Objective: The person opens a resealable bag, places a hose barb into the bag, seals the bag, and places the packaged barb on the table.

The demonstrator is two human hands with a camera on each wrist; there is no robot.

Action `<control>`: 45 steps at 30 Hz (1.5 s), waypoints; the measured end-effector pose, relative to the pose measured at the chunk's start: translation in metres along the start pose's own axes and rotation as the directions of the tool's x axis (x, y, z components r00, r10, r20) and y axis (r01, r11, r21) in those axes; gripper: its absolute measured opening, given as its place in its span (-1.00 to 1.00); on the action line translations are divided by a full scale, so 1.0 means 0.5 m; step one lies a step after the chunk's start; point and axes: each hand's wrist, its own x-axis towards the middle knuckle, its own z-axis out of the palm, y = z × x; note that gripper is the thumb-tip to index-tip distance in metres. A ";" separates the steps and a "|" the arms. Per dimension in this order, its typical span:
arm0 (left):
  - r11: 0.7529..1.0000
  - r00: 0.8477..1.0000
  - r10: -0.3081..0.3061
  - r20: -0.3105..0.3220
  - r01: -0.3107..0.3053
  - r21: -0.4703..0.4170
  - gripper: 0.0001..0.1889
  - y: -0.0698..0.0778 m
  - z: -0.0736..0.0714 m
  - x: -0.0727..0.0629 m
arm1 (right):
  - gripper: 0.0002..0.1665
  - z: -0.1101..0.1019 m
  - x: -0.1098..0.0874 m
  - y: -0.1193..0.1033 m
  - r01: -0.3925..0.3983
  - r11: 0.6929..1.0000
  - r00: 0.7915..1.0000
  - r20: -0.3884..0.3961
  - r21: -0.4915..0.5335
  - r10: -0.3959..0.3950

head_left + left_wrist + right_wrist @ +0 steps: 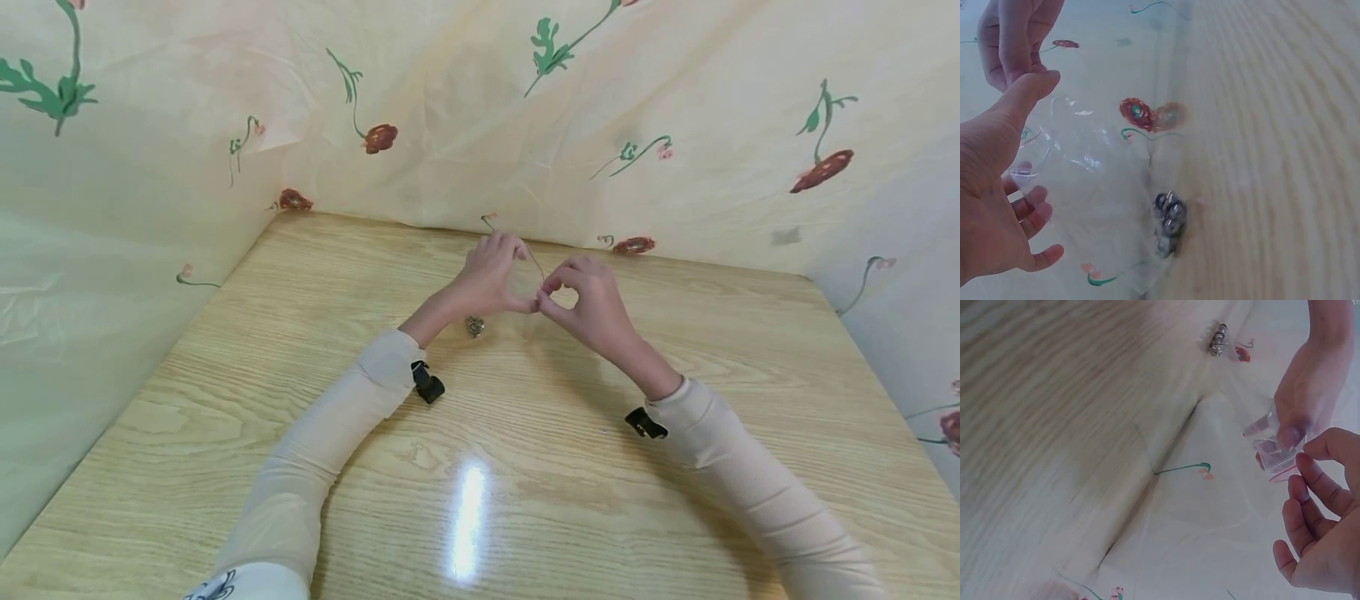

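Observation:
A clear zip-lock bag (1266,434) with a red line along its zip is stretched between the two hands above the table. My right hand (592,304) pinches the zip edge between thumb and forefinger, its other fingers loosely bent. With thumb and fingers on either side of the plastic, my left hand (487,279) holds the bag; its thumb tip meets the right fingertips. Small shiny metal pieces (1169,225) gather in a clump toward the bag's low end and appear to be inside it. Their exact kind is too blurred to tell.
A wood-grain table (525,500) lies under both forearms. Behind it hangs a cream curtain (465,83) with red flowers and green stems, which also covers the sides. Black straps (427,383) sit at both wrists. Light glares on the near tabletop.

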 end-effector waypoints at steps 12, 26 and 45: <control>0.970 0.995 0.074 -0.065 -0.087 -0.228 -0.42 -0.028 -0.054 0.002 | -0.95 -0.032 0.023 0.025 -0.070 0.993 0.996 -0.040 0.093 0.074; 0.885 0.988 0.149 0.049 -0.111 -0.453 -0.68 -0.022 -0.122 0.014 | -0.96 -0.048 0.044 0.041 -0.003 0.974 0.998 0.061 0.227 -0.011; 0.903 0.963 0.233 -0.138 -0.267 -0.336 -0.85 0.004 -0.079 0.017 | -0.94 -0.035 0.041 0.045 0.072 0.971 0.997 0.008 0.226 -0.076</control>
